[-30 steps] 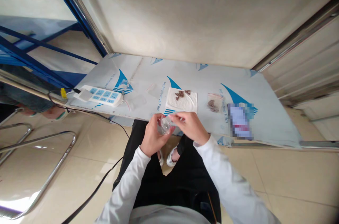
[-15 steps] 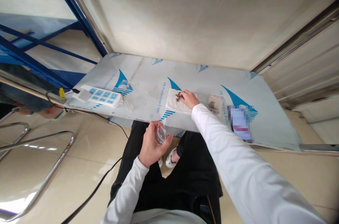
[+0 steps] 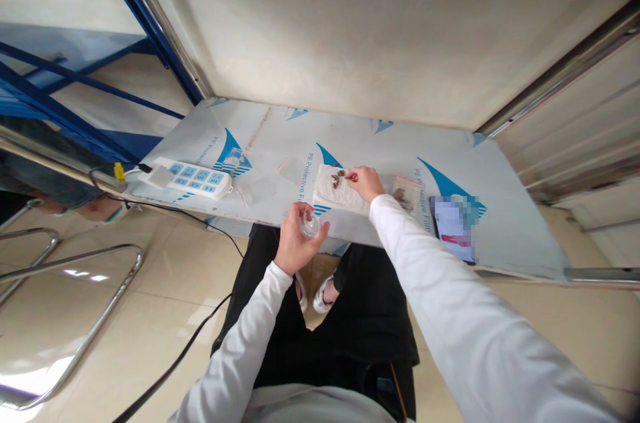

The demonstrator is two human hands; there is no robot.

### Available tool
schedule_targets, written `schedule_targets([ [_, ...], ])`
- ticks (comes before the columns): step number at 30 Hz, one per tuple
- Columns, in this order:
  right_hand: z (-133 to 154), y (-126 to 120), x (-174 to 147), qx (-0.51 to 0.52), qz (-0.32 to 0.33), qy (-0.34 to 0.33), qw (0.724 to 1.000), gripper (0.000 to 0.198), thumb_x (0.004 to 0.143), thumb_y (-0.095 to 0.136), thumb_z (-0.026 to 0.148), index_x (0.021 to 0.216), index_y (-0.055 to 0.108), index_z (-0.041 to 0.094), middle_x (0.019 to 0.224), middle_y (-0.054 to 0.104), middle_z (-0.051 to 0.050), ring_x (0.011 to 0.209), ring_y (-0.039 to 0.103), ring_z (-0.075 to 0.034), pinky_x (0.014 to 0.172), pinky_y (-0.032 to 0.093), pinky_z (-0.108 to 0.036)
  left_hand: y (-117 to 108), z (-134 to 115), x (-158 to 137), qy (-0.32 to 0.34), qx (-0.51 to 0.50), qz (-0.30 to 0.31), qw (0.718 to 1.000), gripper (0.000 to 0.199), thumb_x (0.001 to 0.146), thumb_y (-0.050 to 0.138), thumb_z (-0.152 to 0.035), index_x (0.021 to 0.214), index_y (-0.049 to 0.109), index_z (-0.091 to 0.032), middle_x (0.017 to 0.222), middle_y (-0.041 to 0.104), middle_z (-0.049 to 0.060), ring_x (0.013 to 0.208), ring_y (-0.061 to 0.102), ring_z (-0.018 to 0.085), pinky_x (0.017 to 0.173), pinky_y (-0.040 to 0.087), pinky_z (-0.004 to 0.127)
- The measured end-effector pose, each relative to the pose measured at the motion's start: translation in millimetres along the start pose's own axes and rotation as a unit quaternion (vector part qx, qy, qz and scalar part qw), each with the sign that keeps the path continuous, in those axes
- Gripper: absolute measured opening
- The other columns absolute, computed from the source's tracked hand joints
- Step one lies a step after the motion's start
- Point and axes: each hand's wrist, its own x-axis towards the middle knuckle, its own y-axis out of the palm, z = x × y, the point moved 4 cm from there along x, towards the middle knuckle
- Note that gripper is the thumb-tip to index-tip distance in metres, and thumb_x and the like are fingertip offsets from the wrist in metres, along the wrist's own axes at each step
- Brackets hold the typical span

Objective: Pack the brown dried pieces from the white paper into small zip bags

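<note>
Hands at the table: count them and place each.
2: the left hand holds a clear item by the near edge of the table; the right hand is beside brown pieces on the white pad.

From here I make out brown pieces (image 3: 335, 181), a white cloth (image 3: 327, 195), a grey tabletop (image 3: 395, 148) with blue triangles.

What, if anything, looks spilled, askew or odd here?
Nothing looks plainly spilled or damaged. The small brown pieces lie loose but together on the white pad, by the right hand. Only the phone stands out: its screen is pixelated, and it lies slanted near the front edge of the table.
</note>
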Motion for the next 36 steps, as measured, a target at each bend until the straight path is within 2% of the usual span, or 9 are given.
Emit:
schedule_targets([
  [3, 21.1, -17.9, -24.5, 0.059, -0.022, -0.006, 0.998, 0.014, 0.080, 0.062, 0.017, 0.091, 0.069, 0.012, 0.088, 0.074, -0.009, 0.077, 0.069, -0.016, 0.076, 0.054, -0.027, 9.7, -2.8, 11.1, 0.019, -0.006, -0.001, 1.000, 0.031, 0.074, 0.066, -0.032, 0.094, 0.044, -0.021, 0.076, 0.048, -0.003, 0.070, 0.052, 0.015, 0.073, 0.043, 0.030],
  [6, 58.7, -42.0, -62.9, 0.186, -0.022, -0.056, 0.981, 0.019, 0.082, 0.064, 0.028, 0.096, 0.068, 0.015, 0.092, 0.074, -0.006, 0.080, 0.070, -0.015, 0.076, 0.056, -0.026, 18.0, -10.0, 17.5, 0.048, -0.020, 0.001, 0.999, 0.033, 0.073, 0.066, -0.031, 0.094, 0.044, -0.021, 0.078, 0.048, -0.002, 0.070, 0.052, 0.015, 0.073, 0.043, 0.031],
  [9, 95.1, -62.8, -93.7, 0.260, 0.043, -0.108, 0.959, 0.012, 0.078, 0.066, 0.021, 0.088, 0.070, 0.017, 0.084, 0.074, -0.003, 0.072, 0.069, -0.015, 0.070, 0.057, -0.026, 22.7, -19.7, 18.4, 0.073, -0.046, -0.016, 0.996, 0.035, 0.071, 0.067, -0.028, 0.095, 0.043, -0.021, 0.081, 0.051, 0.000, 0.074, 0.053, 0.016, 0.074, 0.044, 0.031],
  [14, 121.8, -80.6, -103.7, 0.053, 0.107, -0.160, 0.980, 0.018, 0.074, 0.064, 0.004, 0.082, 0.072, 0.017, 0.076, 0.071, -0.001, 0.069, 0.065, -0.014, 0.068, 0.051, -0.025, 28.1, -31.4, 15.3, 0.090, -0.065, -0.022, 0.994, 0.037, 0.068, 0.067, -0.026, 0.095, 0.043, -0.021, 0.087, 0.055, 0.002, 0.079, 0.056, 0.018, 0.075, 0.045, 0.033],
  [20, 150.5, -81.3, -115.0, -0.184, 0.143, -0.282, 0.931, 0.020, 0.076, 0.057, -0.002, 0.083, 0.069, 0.011, 0.088, 0.066, -0.010, 0.085, 0.063, -0.021, 0.075, 0.050, -0.032, 29.6, -37.2, 13.6, 0.114, -0.028, -0.029, 0.993, 0.039, 0.064, 0.066, -0.018, 0.095, 0.042, -0.021, 0.090, 0.056, 0.004, 0.084, 0.058, 0.023, 0.078, 0.044, 0.037],
  [24, 159.8, -80.4, -114.8, -0.147, 0.164, -0.295, 0.930, 0.020, 0.078, 0.057, 0.000, 0.082, 0.069, 0.014, 0.091, 0.067, -0.008, 0.087, 0.063, -0.020, 0.078, 0.050, -0.030, 27.7, -38.3, 13.1, 0.113, -0.032, -0.039, 0.992, 0.039, 0.064, 0.064, -0.016, 0.095, 0.042, -0.021, 0.091, 0.057, 0.005, 0.086, 0.059, 0.024, 0.079, 0.044, 0.039],
  [28, 152.6, -79.6, -102.1, -0.046, 0.159, -0.215, 0.962, 0.020, 0.076, 0.061, 0.003, 0.084, 0.072, 0.018, 0.079, 0.071, -0.002, 0.072, 0.065, -0.015, 0.069, 0.048, -0.026, 25.3, -35.3, 12.4, 0.098, -0.062, -0.057, 0.992, 0.038, 0.064, 0.064, -0.017, 0.094, 0.042, -0.021, 0.089, 0.056, 0.004, 0.082, 0.058, 0.022, 0.076, 0.044, 0.037],
  [30, 149.0, -77.0, -99.7, -0.023, 0.157, -0.194, 0.968, 0.022, 0.075, 0.063, 0.003, 0.086, 0.072, 0.018, 0.076, 0.072, -0.001, 0.070, 0.065, -0.015, 0.068, 0.047, -0.025, 24.8, -33.4, 12.1, 0.091, -0.068, -0.062, 0.992, 0.036, 0.063, 0.065, -0.018, 0.091, 0.042, -0.021, 0.086, 0.056, 0.002, 0.079, 0.057, 0.021, 0.075, 0.044, 0.036],
  [36, 148.0, -70.7, -104.0, -0.027, 0.132, -0.269, 0.954, 0.022, 0.077, 0.058, 0.001, 0.092, 0.065, 0.016, 0.091, 0.070, -0.005, 0.082, 0.065, -0.017, 0.074, 0.047, -0.028, 22.6, -31.1, 11.8, 0.075, -0.080, -0.076, 0.991, 0.034, 0.062, 0.063, -0.016, 0.086, 0.040, -0.022, 0.080, 0.052, 0.000, 0.075, 0.053, 0.018, 0.072, 0.042, 0.033],
])
